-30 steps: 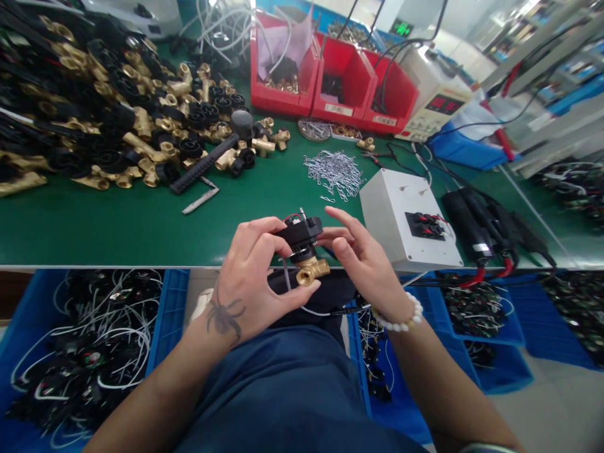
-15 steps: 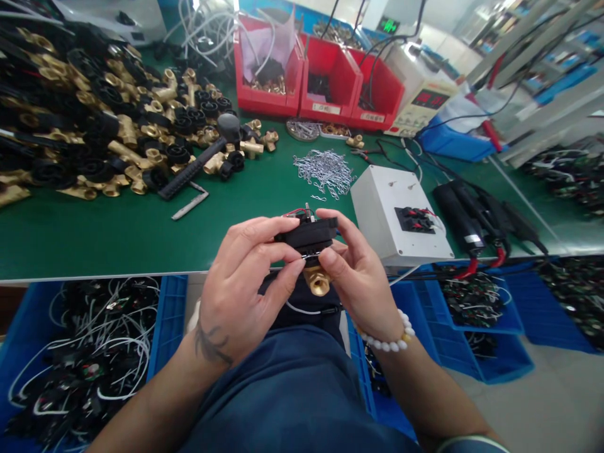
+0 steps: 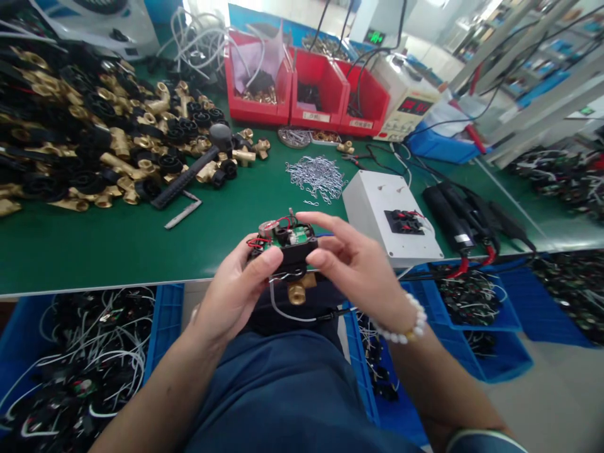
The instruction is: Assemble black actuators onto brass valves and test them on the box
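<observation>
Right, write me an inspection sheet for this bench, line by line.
Surface: green bench top, bare along the near left edge; no spill seen.
Job's things: black housing, top open, circuit board and red wires exposed; brass fitting below it.
Clutter: heaped brass-and-black parts at left, with mallet and L-shaped tool beside them; loose metal clips.
Hands: left hand holds the housing; right hand is at its other end, fingers spread, contact unclear.
Cables: white cable loops below the housing; dark lead hangs over the red bins.
Surroundings: pale switch box at right; filled blue crates below bench level.
</observation>
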### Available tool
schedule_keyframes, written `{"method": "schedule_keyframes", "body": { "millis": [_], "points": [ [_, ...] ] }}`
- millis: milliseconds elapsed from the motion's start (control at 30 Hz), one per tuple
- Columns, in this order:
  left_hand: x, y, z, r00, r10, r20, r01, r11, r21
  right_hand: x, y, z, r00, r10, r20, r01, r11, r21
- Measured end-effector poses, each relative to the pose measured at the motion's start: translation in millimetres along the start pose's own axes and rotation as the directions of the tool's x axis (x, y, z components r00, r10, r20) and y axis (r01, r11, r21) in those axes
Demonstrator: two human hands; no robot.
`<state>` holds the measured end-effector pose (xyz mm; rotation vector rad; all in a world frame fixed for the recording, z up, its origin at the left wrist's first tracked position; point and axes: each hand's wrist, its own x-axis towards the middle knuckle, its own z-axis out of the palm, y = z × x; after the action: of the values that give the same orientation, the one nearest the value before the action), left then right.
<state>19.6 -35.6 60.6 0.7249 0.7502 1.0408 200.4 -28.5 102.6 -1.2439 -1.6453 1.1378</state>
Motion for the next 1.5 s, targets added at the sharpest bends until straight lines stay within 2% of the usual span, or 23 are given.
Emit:
{"method": "schedule_keyframes", "body": {
  "millis": [33, 67, 100, 133, 167, 200, 233, 300, 333, 433, 567, 833, 967, 1067, 1233, 1333, 1500],
  "points": [
    [-0.2, 1.1, 1.6, 0.999, 0.002, -0.036, -0.003, 1.0, -0.009, 8.9, -0.6, -17.9, 0.996, -0.038, -0.076, 0.024, 0.984, -0.175],
    [-0.9, 2.2, 3.0, 0.998, 0.013, -0.066, -0.014, 1.0, -0.006, 19.6, 0.5, -38.6, 0.96, -0.139, -0.242, 0.048, 0.937, -0.346],
    [-1.9, 3.1, 4.1, 0.997, 0.012, -0.08, -0.012, 1.0, 0.001, 31.5, 3.2, -60.9, 0.899, -0.231, -0.372, 0.018, 0.869, -0.495],
    [-3.0, 3.8, 5.0, 0.997, 0.003, -0.079, -0.002, 1.0, 0.007, 43.8, 7.3, -83.3, 0.853, -0.273, -0.445, -0.056, 0.799, -0.598],
    [-4.0, 4.3, 5.5, 0.997, -0.007, -0.074, 0.007, 1.0, 0.01, 55.6, 12.5, -104.4, 0.844, -0.256, -0.472, -0.138, 0.746, -0.651],
    [-5.0, 4.7, 5.8, 0.997, -0.009, -0.073, 0.009, 1.0, 0.01, 66.2, 18.0, -123.0, 0.859, -0.181, -0.479, -0.215, 0.72, -0.659],
    [-5.7, 5.1, 6.0, 0.997, -0.005, -0.078, 0.006, 1.0, 0.01, 74.8, 23.6, -138.3, 0.884, -0.045, -0.465, -0.287, 0.733, -0.617],
    [-6.6, 6.1, 6.4, 0.996, 0.008, -0.092, -0.008, 1.0, 0.009, 85.6, 33.5, -157.7, 0.905, 0.182, -0.384, -0.374, 0.77, -0.517],
    [-6.8, 6.8, 6.8, 0.996, 0.008, -0.094, -0.007, 1.0, 0.011, 88.1, 37.8, -162.3, 0.902, 0.245, -0.355, -0.399, 0.789, -0.468],
    [-7.3, 9.3, 8.3, 0.996, 0.002, -0.092, 0.001, 1.0, 0.029, 89.9, 48.4, -164.4, 0.882, 0.261, -0.392, -0.416, 0.821, -0.391],
    [-9.7, 11.7, 9.1, 0.995, 0.001, -0.098, 0.004, 0.999, 0.044, 90.1, 56.3, -160.5, 0.862, 0.224, -0.454, -0.413, 0.83, -0.375],
    [-16.6, 13.4, 8.3, 0.995, -0.015, -0.101, 0.015, 1.0, 0.0, 83.2, 53.4, -151.3, 0.857, 0.118, -0.501, -0.362, 0.831, -0.423],
    [-16.4, 12.5, 8.6, 0.995, -0.011, -0.096, 0.012, 1.0, 0.015, 82.6, 57.5, -153.4, 0.862, 0.065, -0.502, -0.325, 0.832, -0.45],
    [-16.1, 10.5, 7.0, 0.995, 0.017, -0.094, -0.01, 0.997, 0.073, 83.0, 61.8, -157.0, 0.868, 0.042, -0.495, -0.305, 0.832, -0.463],
    [-20.9, 10.8, 8.9, 0.987, 0.127, -0.102, -0.105, 0.975, 0.198, 81.9, 62.7, -158.1, 0.868, 0.028, -0.497, -0.298, 0.829, -0.474],
    [-25.9, 15.4, 15.3, 0.983, 0.114, -0.143, -0.079, 0.969, 0.233, 81.5, 61.6, -157.2, 0.864, 0.035, -0.501, -0.305, 0.829, -0.468],
    [-31.0, 21.7, 22.2, 0.983, 0.125, -0.137, -0.084, 0.96, 0.268, 81.9, 63.6, -158.8, 0.863, 0.032, -0.505, -0.301, 0.835, -0.462]
  ]
}}
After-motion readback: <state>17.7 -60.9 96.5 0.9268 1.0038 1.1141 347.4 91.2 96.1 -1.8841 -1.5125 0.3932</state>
